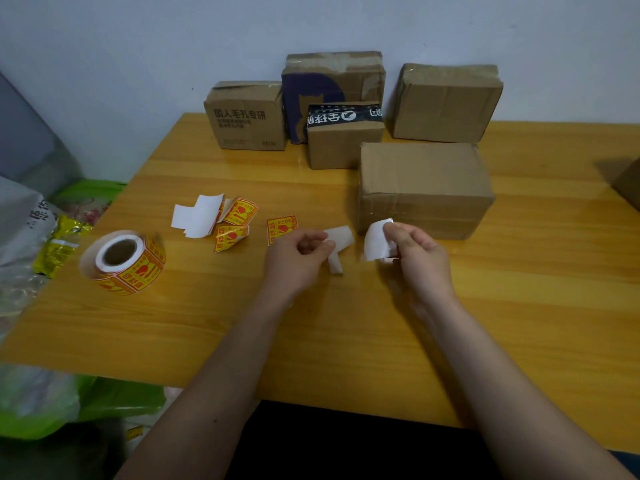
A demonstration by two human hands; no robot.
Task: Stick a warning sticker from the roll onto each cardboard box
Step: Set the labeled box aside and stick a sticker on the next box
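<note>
My right hand [414, 245] pinches what looks like a peeled sticker [375, 240]; the box [426, 188] stands just beyond it. My left hand [298, 259] pinches the backing [339, 239], farther off.

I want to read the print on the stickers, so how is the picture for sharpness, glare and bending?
Head view: soft overall; the sticker roll is smeared and its print unreadable; pale glare streaks lie on the table near the boxes; the wide lens bows the table edges; the right hand and its white paper are slightly blurred.
</note>
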